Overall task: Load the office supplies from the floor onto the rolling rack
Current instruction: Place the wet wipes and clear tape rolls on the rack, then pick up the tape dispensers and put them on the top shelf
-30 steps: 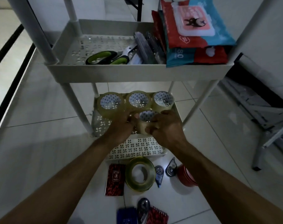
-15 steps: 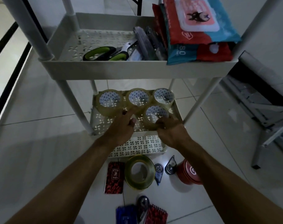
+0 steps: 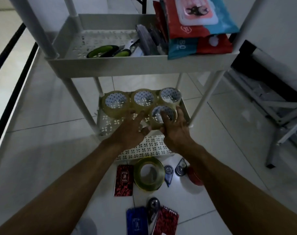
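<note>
- The rolling rack (image 3: 110, 68) fills the view from 9 to 3 o'clock. Its upper tray holds green-handled scissors (image 3: 108, 51) and wet-wipe packs (image 3: 198, 28), so part of the loading looks done.
- The lower tray (image 3: 108, 122), at the centre, carries four rolls of clear packing tape: three in a back row and the fourth roll (image 3: 163, 116) in front, at the row's 5 o'clock.
- The left hand (image 3: 132, 128) reaches in with fingers spread, tips beside the back rolls; I cannot tell if they touch.
- The right hand (image 3: 175, 131) lies with loosely spread fingers against the fourth roll, not pinching it.
- Left on the floor (image 3: 42, 150), toward 6 o'clock, I count: one large tape roll (image 3: 148, 173), three small notebooks (dark red (image 3: 123, 180), blue (image 3: 136, 221), red spiral (image 3: 166, 221)), two correction-tape dispensers (image 3: 169, 173), one red round item (image 3: 195, 177), and one dark dispenser-like thing (image 3: 153, 207).
- By that count, roughly half the job remains.
</note>
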Tool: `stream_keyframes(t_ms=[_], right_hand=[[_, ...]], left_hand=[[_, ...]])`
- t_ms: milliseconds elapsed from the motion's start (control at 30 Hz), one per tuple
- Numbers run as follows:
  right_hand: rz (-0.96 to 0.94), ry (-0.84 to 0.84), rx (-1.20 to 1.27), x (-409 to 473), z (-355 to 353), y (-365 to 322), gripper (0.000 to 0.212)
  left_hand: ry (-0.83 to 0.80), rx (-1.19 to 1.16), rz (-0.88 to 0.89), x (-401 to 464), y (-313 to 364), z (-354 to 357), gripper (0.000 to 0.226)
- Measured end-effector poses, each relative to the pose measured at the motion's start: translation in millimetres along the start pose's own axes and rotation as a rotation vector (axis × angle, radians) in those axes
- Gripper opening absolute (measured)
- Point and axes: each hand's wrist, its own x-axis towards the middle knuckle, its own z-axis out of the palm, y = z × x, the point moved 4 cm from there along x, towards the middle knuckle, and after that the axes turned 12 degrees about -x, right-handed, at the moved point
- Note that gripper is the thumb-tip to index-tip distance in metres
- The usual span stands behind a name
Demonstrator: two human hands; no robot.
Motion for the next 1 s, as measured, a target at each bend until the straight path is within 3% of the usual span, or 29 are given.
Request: stream_keyframes(t_ms=[100, 200, 267, 433, 533, 667, 833, 1000], right_hand=[[-0.044, 0.116, 0.147, -12.4, -13.2, -2.7, 0.067], [-0.104, 0.178, 0.096, -36.2, -9.4, -1.0, 0.083], [-0.105, 0.170, 0.081, -55.4, 2.1, 3.7, 0.080], [-0.057, 0.133, 0.053, -111.4, 39.5, 21.6, 0.071], [-0.005, 0.055, 0.045, -143.1, 65.2, 36.6, 0.068], [0.119, -0.070, 0.092, -173.2, 101.4, 51.6, 0.064], [0.192, -0.214, 0.098, -189.0, 147.2, 64.2, 0.067], [0.188, -0.438, 0.081, -182.0, 183.7, 72.9, 0.082]], left_hand=[[0.033, 0.189, 0.046, -18.0, 5.3, -3.6, 0.061], [0.170, 0.328, 0.193, -39.9, 12.7, -8.3, 0.052], [0.217, 0.434, 0.309, -57.5, 14.5, -1.7, 0.048], [0.159, 0.456, 0.416, -101.7, 2.1, 42.9, 0.035], [0.042, 0.401, 0.310, -126.9, -14.3, 82.3, 0.026], [-0.179, 0.357, 0.013, -166.3, -50.7, 145.3, 0.029], [-0.255, 0.348, -0.178, -177.9, -86.6, 196.1, 0.040], [-0.293, 0.348, -0.286, -166.6, -93.3, 220.6, 0.038]])
